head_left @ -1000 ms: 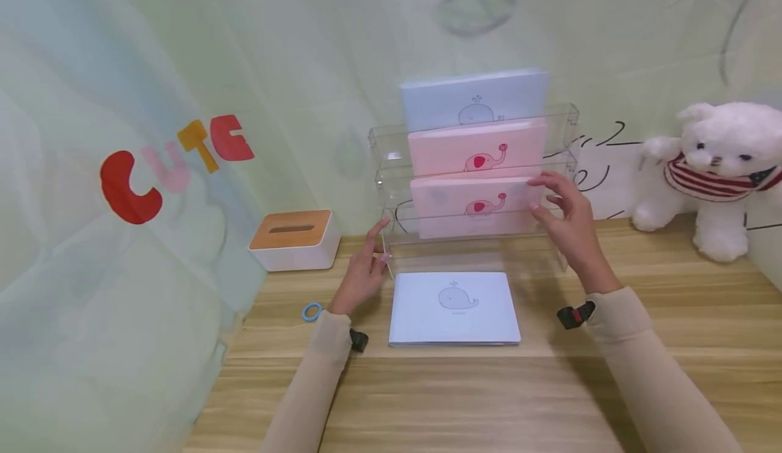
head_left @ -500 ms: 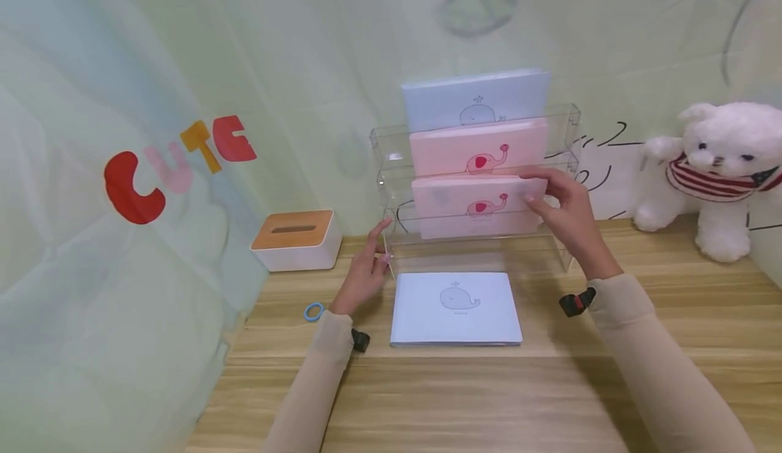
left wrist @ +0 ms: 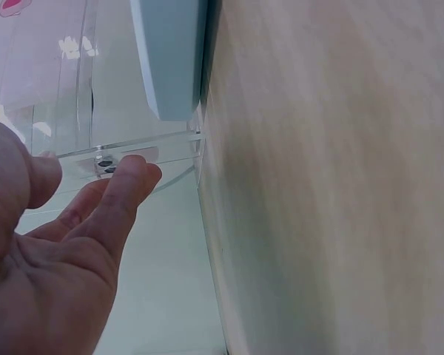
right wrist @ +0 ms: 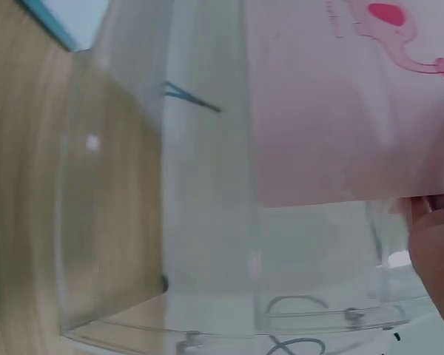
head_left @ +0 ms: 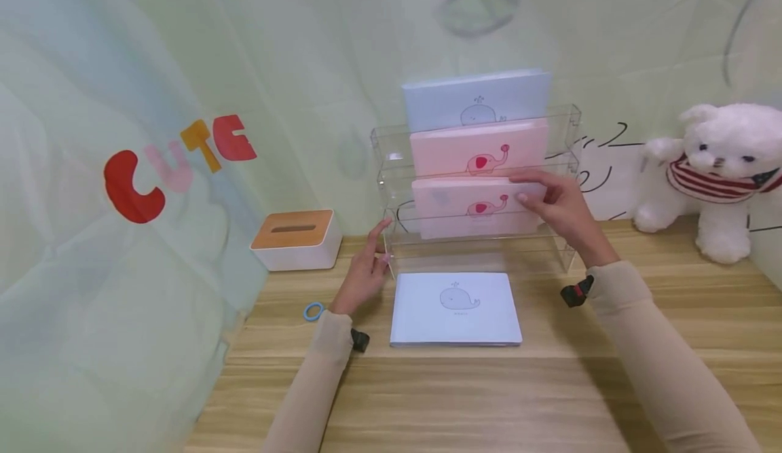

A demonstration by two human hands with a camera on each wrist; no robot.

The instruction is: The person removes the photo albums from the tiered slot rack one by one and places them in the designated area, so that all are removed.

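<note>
A clear acrylic tiered rack [head_left: 391,249] stands on the table with booklets leaning in its tiers. My right hand [head_left: 565,212] pinches the front pink booklet [head_left: 442,202] near its top right corner, thumb on the cover and index finger along the top edge. On that cover is a red-eared elephant, seen also in the right wrist view. Behind it stand another pink elephant booklet [head_left: 440,151] and a light blue whale booklet [head_left: 434,103]. My left hand [head_left: 362,276] grips the rack's left side panel, thumb and fingers on either side of it in the left wrist view.
A light blue whale booklet [head_left: 421,310] lies flat in front of the rack. Left of it are a blue ring [head_left: 313,303] and a white tissue box [head_left: 296,258] with a wooden lid. A white teddy bear [head_left: 721,229] sits at the right by the curtain.
My right hand has slid a little left along the top edge of the front pink booklet. My left hand has stayed at the rack's side.
</note>
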